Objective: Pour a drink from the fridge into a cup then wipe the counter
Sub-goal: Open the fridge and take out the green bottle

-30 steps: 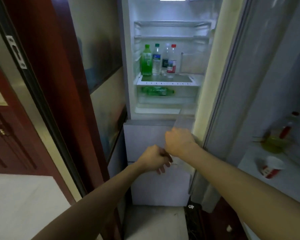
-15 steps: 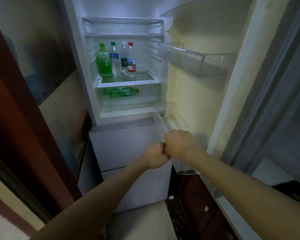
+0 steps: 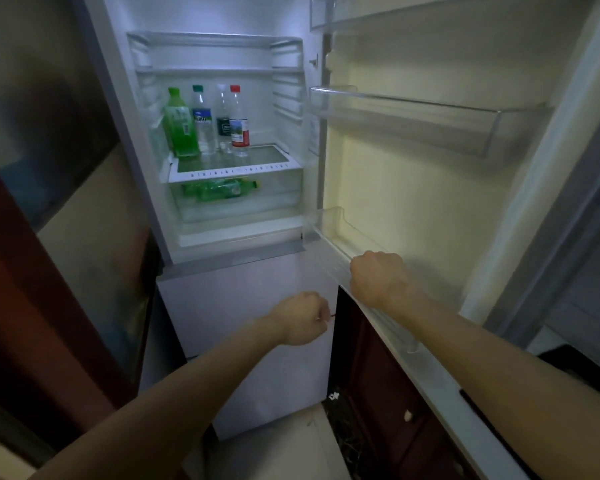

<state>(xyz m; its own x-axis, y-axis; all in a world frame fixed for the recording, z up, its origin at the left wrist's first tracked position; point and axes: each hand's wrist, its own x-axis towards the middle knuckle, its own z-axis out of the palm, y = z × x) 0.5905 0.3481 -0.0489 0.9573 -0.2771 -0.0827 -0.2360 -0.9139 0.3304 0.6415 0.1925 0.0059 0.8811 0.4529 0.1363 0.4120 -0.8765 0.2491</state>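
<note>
The fridge stands open, its door (image 3: 413, 188) swung wide to the right. On the lit shelf (image 3: 236, 166) stand a green bottle (image 3: 179, 126) and three clear bottles: one with a green cap (image 3: 202, 123), one with a white cap (image 3: 223, 119) and one with a red cap (image 3: 239, 123). Another green bottle (image 3: 219, 190) lies in the drawer below. My right hand (image 3: 378, 278) grips the rim of the door's lowest bin. My left hand (image 3: 300, 318) is curled into a fist, holding nothing, in front of the closed lower compartment (image 3: 243, 306). No cup is in view.
A dark red cabinet (image 3: 378, 375) sits under the white counter edge (image 3: 465, 410) at the right, below the open door. A dark wooden door frame (image 3: 32, 323) lines the left side. Clear door bins (image 3: 413, 112) jut out from the door.
The fridge door has swung further open to the right with my right hand on it. My left hand has come away from the door and the two hands have parted.
</note>
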